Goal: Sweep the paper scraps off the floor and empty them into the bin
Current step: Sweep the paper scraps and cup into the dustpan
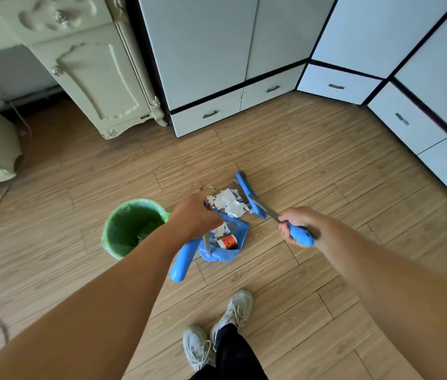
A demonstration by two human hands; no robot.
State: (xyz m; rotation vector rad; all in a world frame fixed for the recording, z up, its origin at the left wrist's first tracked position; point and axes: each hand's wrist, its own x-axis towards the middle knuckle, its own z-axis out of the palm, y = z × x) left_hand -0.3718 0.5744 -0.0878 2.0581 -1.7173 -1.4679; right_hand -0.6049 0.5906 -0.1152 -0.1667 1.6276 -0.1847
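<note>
White paper scraps (228, 202) lie in a heap on the wooden floor at the mouth of a blue dustpan (230, 242). A few scraps and a small red and white cup (227, 241) sit inside the pan. My left hand (193, 216) grips the dustpan's blue handle (183, 260). My right hand (296, 224) holds the blue grip of a broom, and the blue broom head (249, 194) rests on the floor just right of the scraps. A bin with a green liner (132, 226) stands directly left of the dustpan.
White cabinets with drawers (208, 116) line the far wall and the right side. A cream carved cabinet (101, 78) stands at the far left, with a cord (0, 198) trailing on the floor near it. My feet in white sneakers (217, 330) are below the dustpan.
</note>
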